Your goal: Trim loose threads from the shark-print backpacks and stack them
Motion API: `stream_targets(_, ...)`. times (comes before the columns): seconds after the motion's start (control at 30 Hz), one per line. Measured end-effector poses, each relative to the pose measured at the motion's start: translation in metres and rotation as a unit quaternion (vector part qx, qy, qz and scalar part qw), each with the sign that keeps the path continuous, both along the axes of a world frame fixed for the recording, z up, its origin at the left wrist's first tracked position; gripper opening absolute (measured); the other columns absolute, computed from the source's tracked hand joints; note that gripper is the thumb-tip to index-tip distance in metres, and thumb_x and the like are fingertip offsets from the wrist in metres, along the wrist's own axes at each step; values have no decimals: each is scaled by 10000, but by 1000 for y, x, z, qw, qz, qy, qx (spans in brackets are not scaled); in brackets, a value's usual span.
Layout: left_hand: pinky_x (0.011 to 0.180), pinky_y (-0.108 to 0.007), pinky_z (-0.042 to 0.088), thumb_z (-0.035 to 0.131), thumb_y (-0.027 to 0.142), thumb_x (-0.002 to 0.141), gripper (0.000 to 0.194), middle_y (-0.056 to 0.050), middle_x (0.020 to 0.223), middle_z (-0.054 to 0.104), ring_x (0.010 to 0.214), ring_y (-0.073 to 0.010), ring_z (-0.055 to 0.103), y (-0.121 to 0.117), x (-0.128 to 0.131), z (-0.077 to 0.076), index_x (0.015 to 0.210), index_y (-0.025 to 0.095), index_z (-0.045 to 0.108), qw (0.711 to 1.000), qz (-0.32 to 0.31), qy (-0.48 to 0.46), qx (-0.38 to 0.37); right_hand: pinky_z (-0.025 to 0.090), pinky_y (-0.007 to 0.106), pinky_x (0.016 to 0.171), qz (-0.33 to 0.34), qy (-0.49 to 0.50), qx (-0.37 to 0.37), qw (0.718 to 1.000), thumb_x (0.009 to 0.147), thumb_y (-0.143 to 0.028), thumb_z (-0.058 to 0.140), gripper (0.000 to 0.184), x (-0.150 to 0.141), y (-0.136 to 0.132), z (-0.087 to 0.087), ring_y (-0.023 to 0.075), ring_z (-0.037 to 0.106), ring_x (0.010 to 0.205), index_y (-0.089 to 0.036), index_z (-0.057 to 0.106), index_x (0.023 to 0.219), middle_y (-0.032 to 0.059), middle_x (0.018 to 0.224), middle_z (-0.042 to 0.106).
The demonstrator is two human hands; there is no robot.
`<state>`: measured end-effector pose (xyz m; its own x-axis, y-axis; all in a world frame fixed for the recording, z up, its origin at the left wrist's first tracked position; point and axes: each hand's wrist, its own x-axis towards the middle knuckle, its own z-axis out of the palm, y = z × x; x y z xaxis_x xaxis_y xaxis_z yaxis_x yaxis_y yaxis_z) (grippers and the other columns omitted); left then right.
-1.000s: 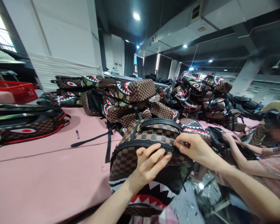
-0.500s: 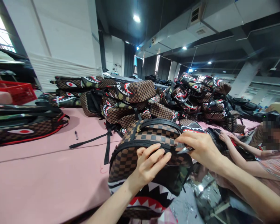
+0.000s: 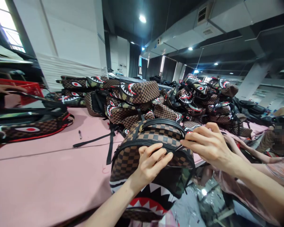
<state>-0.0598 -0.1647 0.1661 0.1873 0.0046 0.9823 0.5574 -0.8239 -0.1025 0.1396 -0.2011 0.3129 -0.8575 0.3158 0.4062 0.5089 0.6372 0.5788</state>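
Observation:
A brown-and-black checkered backpack [image 3: 130, 157] stands upright in front of me, with a shark mouth, white teeth and a camouflage patch on its front. Its black carry handle [image 3: 164, 121] arches over the top. My left hand [image 3: 150, 164] grips the front upper edge along the black zipper band, fingers bent over it. At the upper right of the backpack, my right hand [image 3: 207, 145] is closed on small metal thread snips [image 3: 179, 147]. Only their thin tip shows, close to the black band; the rest is hidden in the fingers.
Stacked shark-print backpacks [image 3: 142, 91] lie behind, with another pile [image 3: 203, 97] farther right. A backpack [image 3: 38, 127], a marker [image 3: 79, 134] and a black strap [image 3: 92, 140] lie on the pink table [image 3: 49, 183]. A co-worker's arm [image 3: 255, 156] is at right; another person's hand [image 3: 2, 88] at far left.
My right hand has lifted slightly and turned, so less of the snips' blade shows. My left hand keeps its place on the backpack. Another person's hand has appeared at far left.

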Motion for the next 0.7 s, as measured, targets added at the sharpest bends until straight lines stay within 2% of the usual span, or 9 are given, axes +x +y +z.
stream_targets(0.13,809,-355,367,620,35,785,265,-44,901,638,1022,-203,536,0,-1,-2,996,192,654,1000,3,4,-4,292,339,733,-17,-20,-2,1000,991,-263,234,384,-5,-1,4,143,500,806,-210,614,1003,2,902,671)
stream_targets(0.33,809,-343,363,624,52,788,267,-34,888,647,1024,-197,545,2,1,-2,1006,204,651,1000,4,-4,1,305,336,753,-19,-44,5,999,999,-209,139,462,-10,-6,11,128,506,808,-204,601,973,0,857,657)
stream_targets(0.7,787,-330,386,599,87,813,190,-31,853,659,977,-186,573,-3,2,7,955,198,658,1000,10,-10,3,309,356,734,-7,-66,18,998,989,-190,222,387,-13,-2,10,147,513,795,-197,608,967,8,861,672)
